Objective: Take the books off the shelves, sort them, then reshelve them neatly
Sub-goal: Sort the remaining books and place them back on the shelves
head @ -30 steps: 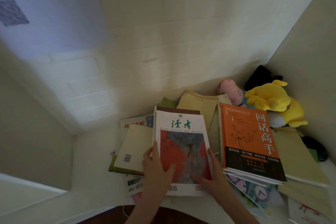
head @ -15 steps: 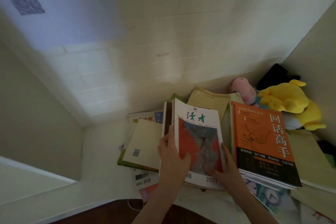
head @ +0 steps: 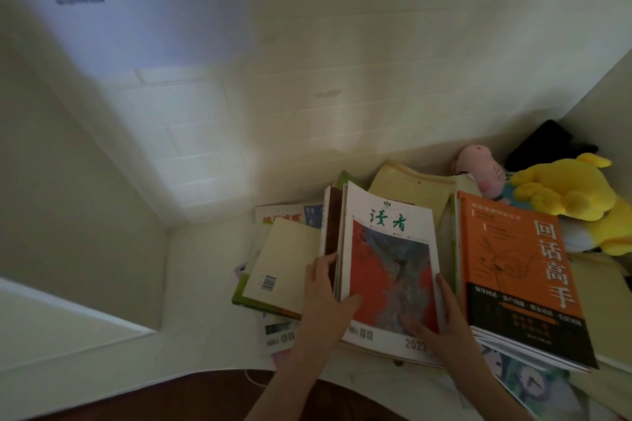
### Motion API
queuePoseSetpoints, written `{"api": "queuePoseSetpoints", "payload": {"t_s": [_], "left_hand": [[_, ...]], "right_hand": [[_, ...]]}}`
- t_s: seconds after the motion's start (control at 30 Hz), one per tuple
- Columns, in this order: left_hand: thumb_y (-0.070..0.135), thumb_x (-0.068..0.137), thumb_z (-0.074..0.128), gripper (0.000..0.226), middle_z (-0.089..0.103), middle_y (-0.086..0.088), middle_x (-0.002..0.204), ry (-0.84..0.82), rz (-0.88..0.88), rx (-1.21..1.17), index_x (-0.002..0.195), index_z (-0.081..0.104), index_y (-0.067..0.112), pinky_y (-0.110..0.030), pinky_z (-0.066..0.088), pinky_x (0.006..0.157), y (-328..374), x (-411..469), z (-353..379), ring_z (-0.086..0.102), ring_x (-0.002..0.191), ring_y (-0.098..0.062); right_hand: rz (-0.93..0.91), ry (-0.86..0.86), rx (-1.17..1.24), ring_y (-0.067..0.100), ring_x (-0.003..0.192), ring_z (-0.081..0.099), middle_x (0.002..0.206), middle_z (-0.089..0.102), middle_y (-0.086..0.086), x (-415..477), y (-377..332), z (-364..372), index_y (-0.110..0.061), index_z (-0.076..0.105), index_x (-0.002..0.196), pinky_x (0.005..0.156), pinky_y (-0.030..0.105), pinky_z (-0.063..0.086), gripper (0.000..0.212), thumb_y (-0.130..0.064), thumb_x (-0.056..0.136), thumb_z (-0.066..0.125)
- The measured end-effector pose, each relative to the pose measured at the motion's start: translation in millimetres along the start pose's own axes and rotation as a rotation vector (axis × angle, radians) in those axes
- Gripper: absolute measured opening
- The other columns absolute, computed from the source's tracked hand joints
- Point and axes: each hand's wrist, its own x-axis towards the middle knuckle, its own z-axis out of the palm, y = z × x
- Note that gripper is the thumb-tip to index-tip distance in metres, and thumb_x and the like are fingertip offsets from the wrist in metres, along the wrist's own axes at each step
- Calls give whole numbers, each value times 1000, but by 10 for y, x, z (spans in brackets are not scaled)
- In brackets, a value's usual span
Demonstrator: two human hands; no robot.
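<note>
Magazine (head: 390,260): 5 o'clock, top of a tipped-up bunch (head: 330,232).
Left hand (head: 325,297): wrapped round the bunch's 9 o'clock edge.
Right hand (head: 448,321): flat, fingers straight, pressing the magazine.
Risk: sliding apart and spilling, from a loose grip.

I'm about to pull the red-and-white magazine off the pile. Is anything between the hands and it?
Nothing visible. The left hand grips the red-and-white magazine by its left edge, thumb on the cover, and the right hand rests on its lower right corner.
</note>
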Motion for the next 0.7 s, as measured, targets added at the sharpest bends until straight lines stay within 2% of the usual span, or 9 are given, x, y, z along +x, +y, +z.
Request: {"api": "queuePoseSetpoints", "payload": {"t_s": [0.03, 0.1, 0.13, 0.2, 0.3, 0.37, 0.5, 0.6, 0.7], "left_hand": [[17, 79, 70, 62, 36, 1, 131, -20, 2, -50, 118, 31, 44, -14, 50, 77, 16, -16, -1, 45, 120, -14], [27, 74, 68, 63, 34, 2, 137, -20, 27, -66, 111, 27, 57, -32, 50, 95, 12, -4, 34, 37, 132, -24], [30, 72, 66, 63, 24, 5, 146, -23, 53, -53, 113, 26, 57, -48, 36, 109, 11, 0, 56, 20, 142, -28], [32, 72, 64, 63, 8, 13, 147, -24, 117, -32, 119, 25, 47, -49, 12, 117, 68, -25, 77, -2, 144, -19], [19, 79, 70, 64, 45, 14, 129, -101, 107, -211, 120, 27, 43, -30, 51, 94, 118, -45, 115, 50, 117, -2], [5, 83, 66, 63, 54, 13, 113, -124, 112, -255, 124, 28, 35, -21, 56, 77, 103, -33, 92, 60, 96, 4], [-6, 85, 57, 61, 59, -3, 115, -155, 50, -380, 126, 29, 30, -27, 57, 71, 12, -12, -75, 65, 97, -18], [-11, 84, 55, 62, 62, -9, 111, -172, 35, -433, 124, 30, 28, -26, 55, 67, -88, -44, -187, 68, 89, -20], [-5, 78, 62, 62, 64, -12, 109, -139, 2, -545, 123, 36, 28, -29, 55, 66, -213, -80, -260, 69, 85, -24]], "right_hand": [[-7, -1, -14, 2, 125, 24, 157, 18, -4, -3, -4, 2, -20, 16, 153, 97, 25, 33, 99, -5, 76, 76], [-13, 3, -53, 1, 126, 21, 157, 18, -5, -5, 1, 4, -21, 15, 153, 100, 27, 32, 99, -8, 77, 76], [-14, 6, -68, 2, 127, 22, 156, 19, -5, -5, 12, 8, -22, 16, 153, 102, 30, 33, 98, -8, 77, 76], [-21, 24, -103, 5, 128, 26, 153, 25, -2, -5, 36, 14, -21, 22, 151, 104, 35, 35, 95, -7, 76, 77], [-57, 25, -163, 10, 128, 34, 145, 34, 0, 7, 50, 31, -22, 28, 149, 106, 39, 38, 91, -4, 74, 79], [-57, 15, -156, 11, 126, 36, 141, 36, -2, 20, 28, 41, -23, 29, 148, 102, 36, 41, 91, -2, 74, 78], [-80, -2, -213, 13, 129, 38, 137, 37, -8, 10, -6, 92, -37, 29, 146, 104, 51, 43, 93, -18, 73, 82], [-162, 10, -402, 13, 144, 5, 150, 23, -15, -11, -14, 134, -42, 22, 144, 118, 51, 14, 97, -31, 70, 83], [-146, 15, -620, 13, 135, -35, 154, -10, -14, -67, -38, 201, -40, -2, 145, 113, 41, -11, 114, -78, 59, 62]]}}
